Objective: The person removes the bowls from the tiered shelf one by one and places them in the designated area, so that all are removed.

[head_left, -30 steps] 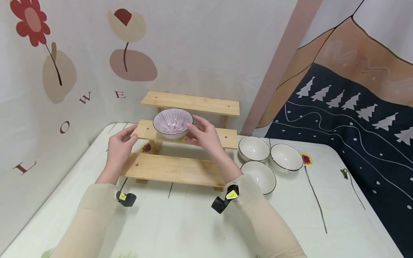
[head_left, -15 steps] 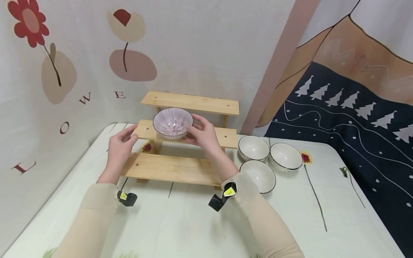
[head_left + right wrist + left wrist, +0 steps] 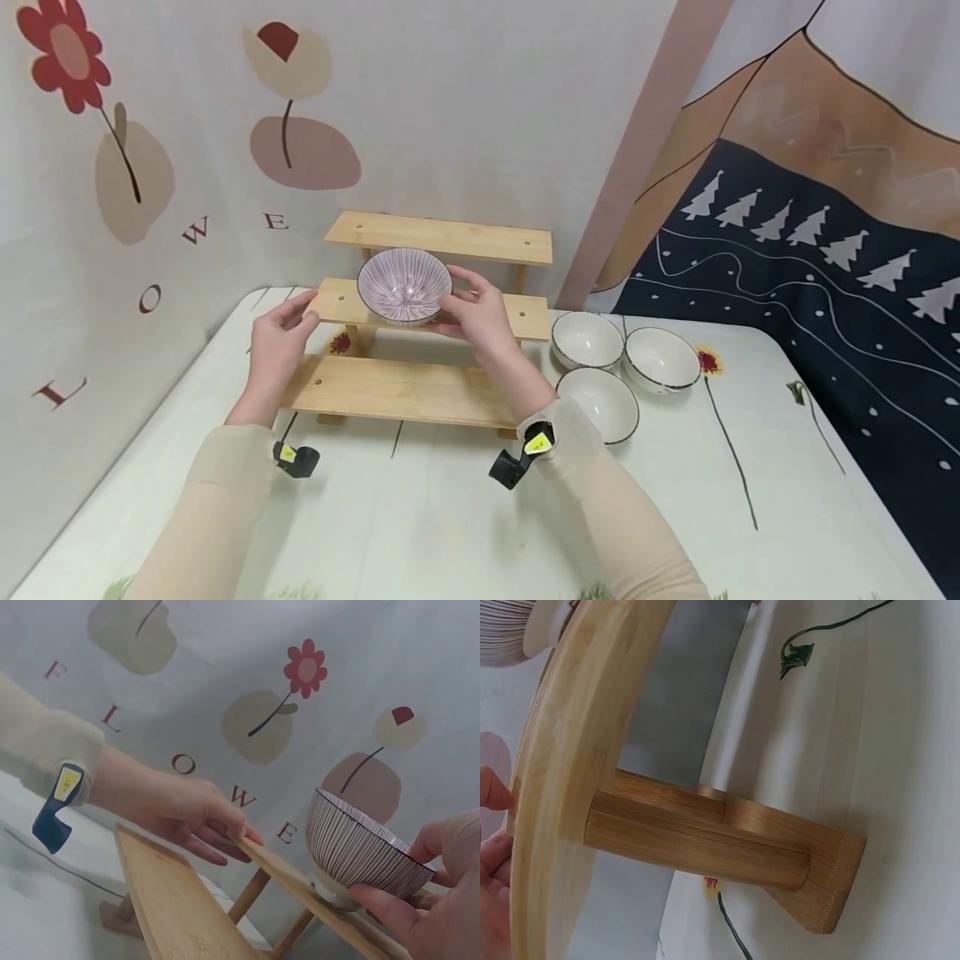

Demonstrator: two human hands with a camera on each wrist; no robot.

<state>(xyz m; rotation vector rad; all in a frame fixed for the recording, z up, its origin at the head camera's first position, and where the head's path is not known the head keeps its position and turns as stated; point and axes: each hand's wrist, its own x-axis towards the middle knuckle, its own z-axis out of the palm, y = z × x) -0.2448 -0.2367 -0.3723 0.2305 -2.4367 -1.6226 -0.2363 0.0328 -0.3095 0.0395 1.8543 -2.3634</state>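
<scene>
A bowl with thin purple stripes (image 3: 405, 283) is at the middle board of a three-tier wooden rack (image 3: 397, 390). My right hand (image 3: 480, 321) grips its right side, thumb low on the outside and fingers behind, in the head view. The right wrist view shows the bowl's foot (image 3: 335, 897) at the board's surface; whether it bears fully on it I cannot tell. My left hand (image 3: 279, 342) holds the left end of that same board with thumb and fingertips. Part of this hand (image 3: 493, 859) shows at the board's edge in the left wrist view.
Three white bowls with dark rims, a back one (image 3: 587, 340), a right one (image 3: 662, 360) and a front one (image 3: 598, 406), stand close together right of the rack. A printed cloth wall (image 3: 465, 108) rises close behind the rack's top board (image 3: 442, 236).
The striped bowl's rim has tipped slightly toward me, its inside showing more, with my right hand still on it. My left hand keeps its place on the board. The head view has shifted a little.
</scene>
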